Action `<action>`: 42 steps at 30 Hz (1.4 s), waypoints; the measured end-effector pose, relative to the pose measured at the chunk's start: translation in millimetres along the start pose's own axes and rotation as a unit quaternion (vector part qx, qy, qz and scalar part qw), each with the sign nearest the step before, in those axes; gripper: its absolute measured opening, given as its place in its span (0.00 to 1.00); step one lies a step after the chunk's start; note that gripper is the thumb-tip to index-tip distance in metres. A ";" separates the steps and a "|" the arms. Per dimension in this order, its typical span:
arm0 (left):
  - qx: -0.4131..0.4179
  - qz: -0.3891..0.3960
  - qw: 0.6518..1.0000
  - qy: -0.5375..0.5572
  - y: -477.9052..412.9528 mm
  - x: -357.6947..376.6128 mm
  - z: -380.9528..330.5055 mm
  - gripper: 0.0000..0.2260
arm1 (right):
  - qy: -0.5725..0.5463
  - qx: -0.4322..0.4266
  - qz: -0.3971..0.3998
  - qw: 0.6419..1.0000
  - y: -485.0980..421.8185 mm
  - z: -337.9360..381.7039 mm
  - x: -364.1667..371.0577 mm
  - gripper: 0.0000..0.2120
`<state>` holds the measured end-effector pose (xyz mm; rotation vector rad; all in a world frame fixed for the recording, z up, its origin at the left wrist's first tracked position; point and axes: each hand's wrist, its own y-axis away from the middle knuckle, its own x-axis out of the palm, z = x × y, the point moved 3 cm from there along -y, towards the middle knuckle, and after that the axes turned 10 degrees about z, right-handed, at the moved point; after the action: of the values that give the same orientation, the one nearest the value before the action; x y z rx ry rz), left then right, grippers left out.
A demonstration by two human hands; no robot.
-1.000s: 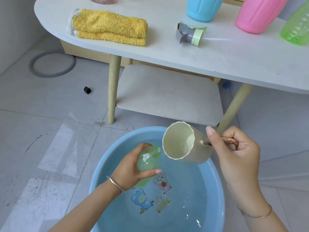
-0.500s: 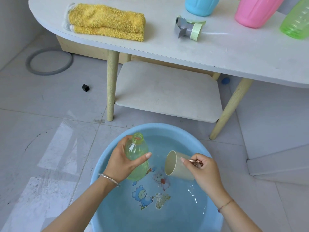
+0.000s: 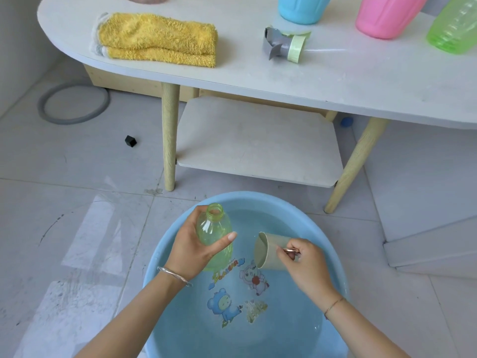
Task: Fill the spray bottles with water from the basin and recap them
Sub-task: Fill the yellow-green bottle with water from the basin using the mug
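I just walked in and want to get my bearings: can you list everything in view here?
basin: one, blue, on the floor, holding water
open bottle: one, clear green, over the basin
cup: one, beige, tipped sideways inside the basin
spray head: one, grey and pale green, lying on the table
towel: one, yellow, folded, table's left end
blue bottle: one, blue, table's far edge, top cut off
pink bottle: one, pink, beside it
second green bottle: one, green, table's right end
table: one, white, wooden legs, lower shelf
ring: one, grey, floor left
block: one, black, floor
left hand: grips the open bottle
right hand: pinches the cup's handle
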<state>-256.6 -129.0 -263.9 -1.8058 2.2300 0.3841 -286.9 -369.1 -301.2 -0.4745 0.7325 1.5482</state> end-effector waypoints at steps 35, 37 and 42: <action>0.038 0.033 0.999 0.008 1.7 0.6 -6.2 0.23 | -0.464 -0.024 -0.060 0.883 16.6 73.1 -77.8 0.30; 0.042 0.048 0.998 0.000 2.3 2.4 -6.6 0.24 | -0.453 -0.026 -0.067 0.888 18.6 77.0 -81.0 0.33; 0.038 0.086 0.995 -0.029 5.9 9.2 -7.2 0.28 | -0.411 -0.029 -0.086 0.907 24.6 84.5 -88.8 0.39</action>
<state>-264.4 -138.8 -260.1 -1.5518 2.3335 0.3727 -290.2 -374.4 -176.3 0.0957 -0.0143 1.4264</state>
